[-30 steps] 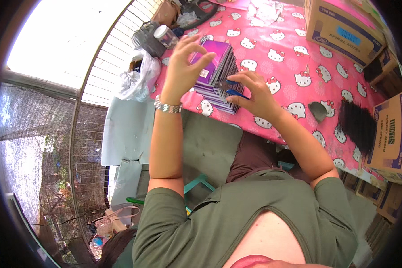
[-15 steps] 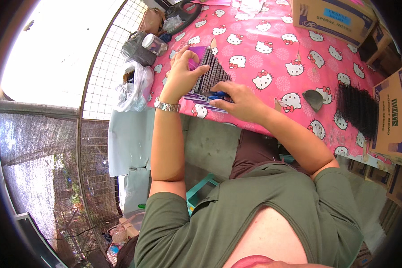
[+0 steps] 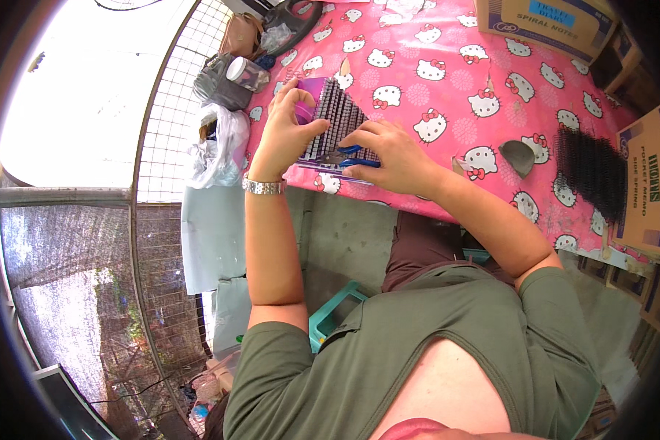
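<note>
A stack of purple spiral notebooks (image 3: 337, 116) lies at the table's near edge, with its rows of dark coils facing up. My left hand (image 3: 290, 132), with a metal watch at the wrist, is curled over the purple covers. Its thumb rests beside the coils. In my right hand (image 3: 400, 160) is a pair of blue-handled pliers (image 3: 359, 162), its handles apart between thumb and fingers. The jaws point left at the coils near the lower edge of the stack; whether they touch a wire is too small to tell.
A heap of black plastic coils (image 3: 590, 172) lies at the right, beside a cardboard box (image 3: 642, 183). A grey cup-like piece (image 3: 517, 158) sits nearer. Another box (image 3: 543, 26) stands far right. A lidded jar (image 3: 247, 73) and plastic bag (image 3: 220, 147) line the left edge.
My left hand has shifted slightly left and down on the notebooks. The pliers show more plainly now, their handles spread wider. My right hand stays almost in place.
</note>
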Action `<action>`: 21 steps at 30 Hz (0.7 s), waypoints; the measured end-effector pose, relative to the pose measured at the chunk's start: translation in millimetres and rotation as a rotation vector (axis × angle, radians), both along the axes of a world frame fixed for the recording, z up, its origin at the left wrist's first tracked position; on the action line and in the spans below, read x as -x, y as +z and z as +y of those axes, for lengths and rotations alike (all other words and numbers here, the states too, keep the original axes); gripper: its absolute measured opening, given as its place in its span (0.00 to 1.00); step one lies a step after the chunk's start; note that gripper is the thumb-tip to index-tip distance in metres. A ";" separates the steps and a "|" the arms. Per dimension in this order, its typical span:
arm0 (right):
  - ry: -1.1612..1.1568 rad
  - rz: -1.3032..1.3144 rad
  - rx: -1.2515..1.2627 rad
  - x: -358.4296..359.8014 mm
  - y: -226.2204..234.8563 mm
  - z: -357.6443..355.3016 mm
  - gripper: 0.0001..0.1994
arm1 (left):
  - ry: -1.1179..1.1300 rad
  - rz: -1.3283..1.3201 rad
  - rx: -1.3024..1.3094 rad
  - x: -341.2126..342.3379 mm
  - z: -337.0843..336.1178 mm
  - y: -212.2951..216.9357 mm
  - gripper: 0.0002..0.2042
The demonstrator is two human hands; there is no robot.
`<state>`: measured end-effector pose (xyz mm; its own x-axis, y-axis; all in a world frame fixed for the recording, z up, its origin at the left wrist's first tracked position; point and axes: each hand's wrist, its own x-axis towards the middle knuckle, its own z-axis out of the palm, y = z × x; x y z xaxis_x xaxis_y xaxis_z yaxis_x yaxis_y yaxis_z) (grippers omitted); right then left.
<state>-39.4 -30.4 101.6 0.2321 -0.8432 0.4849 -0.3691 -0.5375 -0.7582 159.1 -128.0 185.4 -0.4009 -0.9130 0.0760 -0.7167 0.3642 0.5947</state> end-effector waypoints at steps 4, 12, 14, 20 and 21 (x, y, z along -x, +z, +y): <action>-0.008 -0.042 -0.054 2.9 4.0 -0.1 0.21 | -0.002 -0.008 0.022 -1.9 -0.2 -2.3 0.18; 0.115 -0.118 -0.279 2.8 10.3 2.0 0.21 | -0.038 -0.032 0.132 -1.6 1.9 -3.7 0.16; 0.052 -0.088 -0.144 2.3 10.3 3.0 0.21 | -0.054 -0.026 0.155 -3.0 0.2 -5.7 0.16; -0.054 0.110 0.057 0.5 6.0 -3.4 0.20 | -0.015 -0.038 0.074 2.1 3.6 0.0 0.17; 0.074 0.021 -0.195 1.2 8.1 -5.5 0.20 | -0.013 -0.031 0.052 2.4 4.3 0.9 0.19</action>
